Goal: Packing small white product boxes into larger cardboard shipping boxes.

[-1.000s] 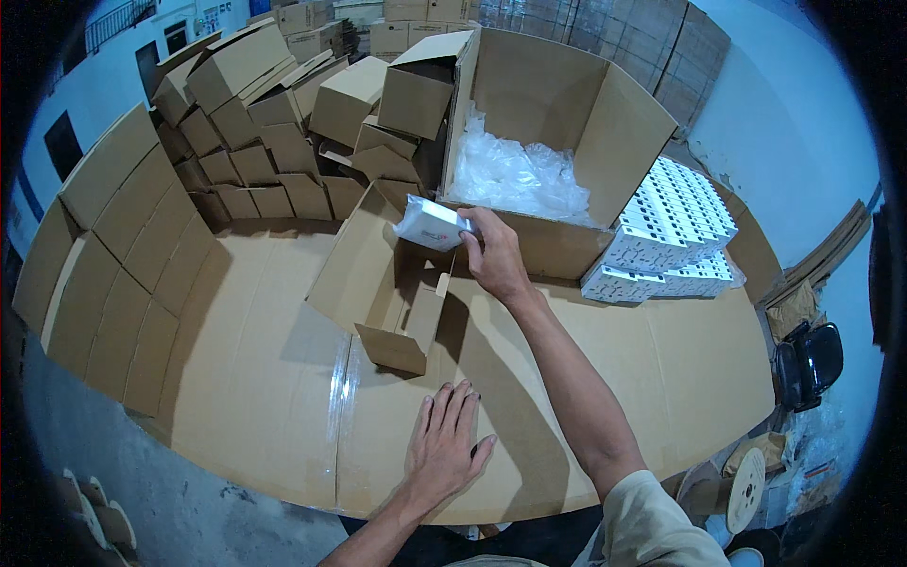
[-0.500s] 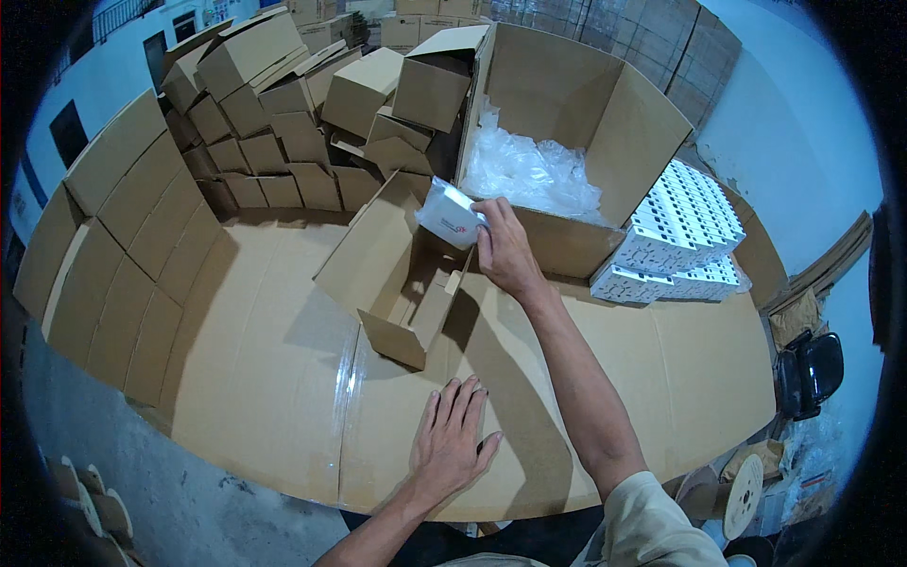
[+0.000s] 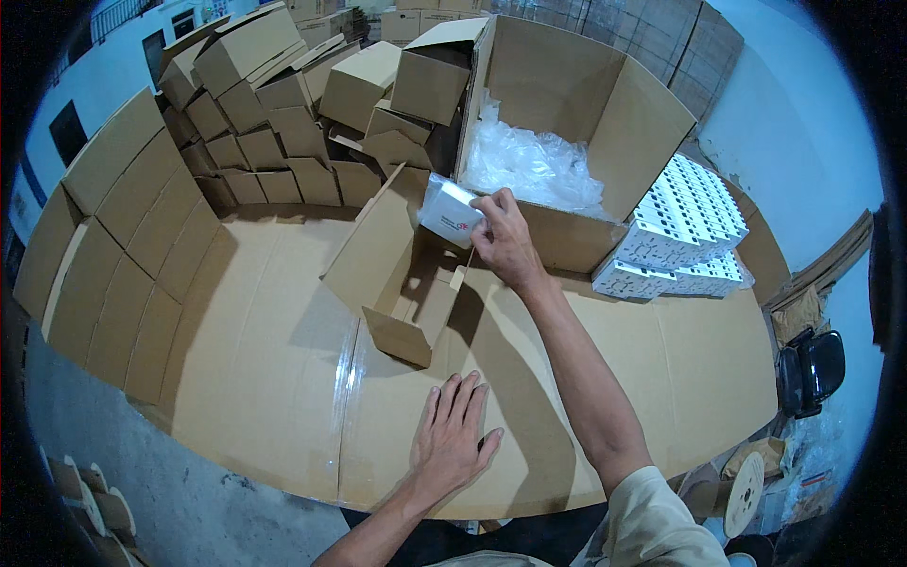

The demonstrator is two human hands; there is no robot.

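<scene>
A: State of the work? Clock centred on the open carton, twelve away from the person.

B: White packet sits inside clear film, so wrapping looks done; seal cannot be told. It is held over the carton's far end, about one o'clock, not let go. Visible carton inside shows only brown board; part is hidden. Stack of white boxes stands unpacked at three o'clock. Cartons stand stacked at nine, more piled at eleven.

A: Source of the film?

B: Unconfirmed. Large box at one o'clock, beyond the packet, holds crumpled clear bags.

A: Hand poses?

B: Right hand: at two o'clock, forearm slanting in from five, wrist raised, fingers pinched on the packet's right end. Packet slightly tilted; contact with the carton wall cannot be told. Left hand: between five and six, palm down on the desk, fingers spread a little, holding nothing.
</scene>
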